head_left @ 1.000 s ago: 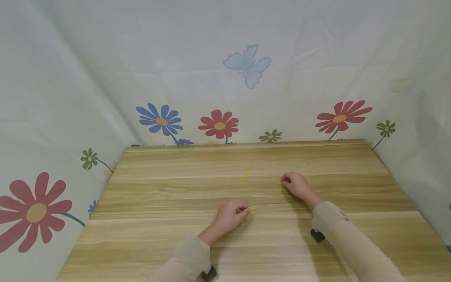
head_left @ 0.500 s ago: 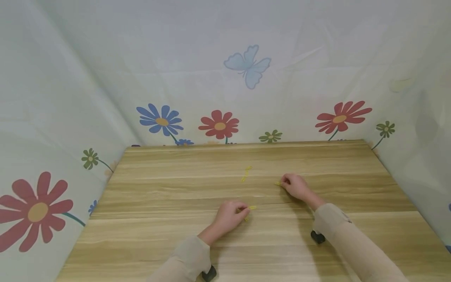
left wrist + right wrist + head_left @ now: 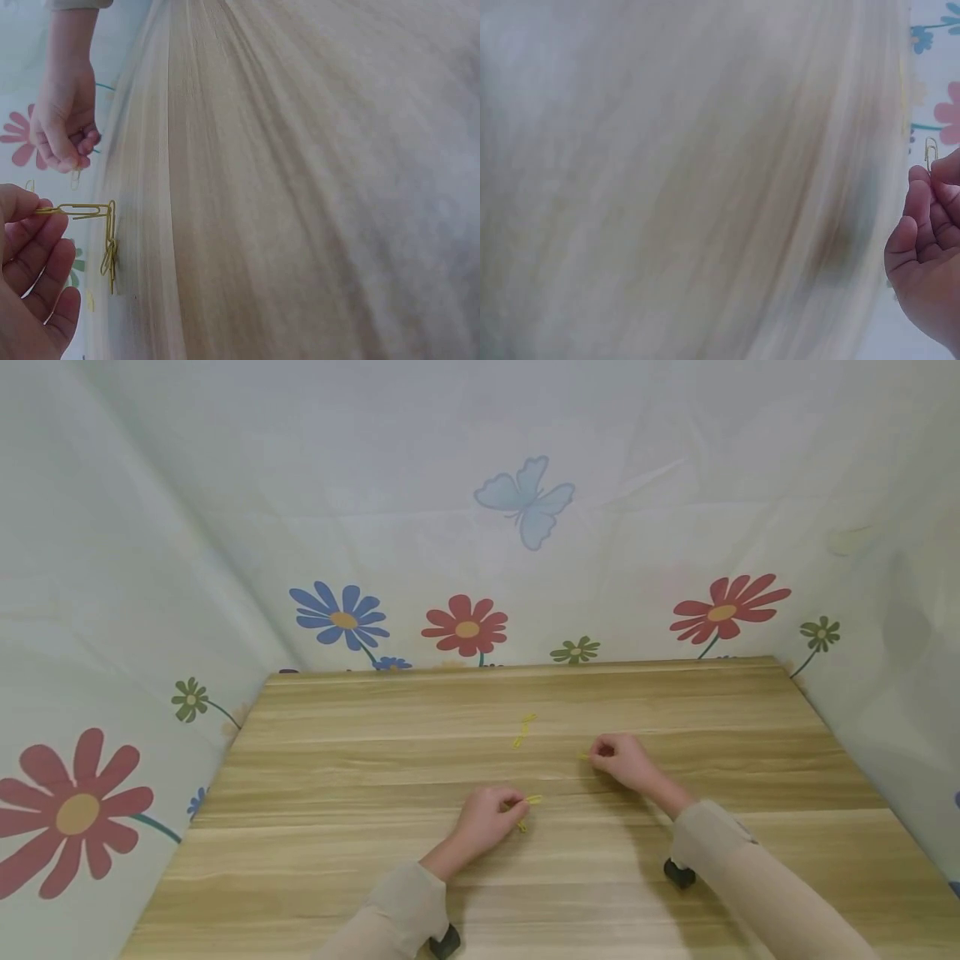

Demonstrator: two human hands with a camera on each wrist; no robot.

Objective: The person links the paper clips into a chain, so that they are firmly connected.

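Observation:
My left hand [image 3: 491, 817] rests on the wooden table [image 3: 337, 777] and pinches the end of a short chain of yellow paper clips [image 3: 529, 803]. The left wrist view shows the chain [image 3: 97, 225] bent down from my fingers [image 3: 30, 232]. My right hand [image 3: 618, 758] is a little further back and to the right, curled, pinching a single yellow paper clip [image 3: 585, 756]; in the right wrist view that clip [image 3: 931, 152] sticks up above my fingertips [image 3: 922, 187]. More loose yellow clips [image 3: 524, 730] lie on the table beyond both hands.
Flower-and-butterfly sheeting [image 3: 525, 502] walls the table on the left, back and right. Both forearms wear beige sleeves [image 3: 750, 877] with dark wrist camera mounts [image 3: 678, 872].
My right hand has drawn slightly nearer and leftward with its clip. The left hand has stayed in place holding the chain.

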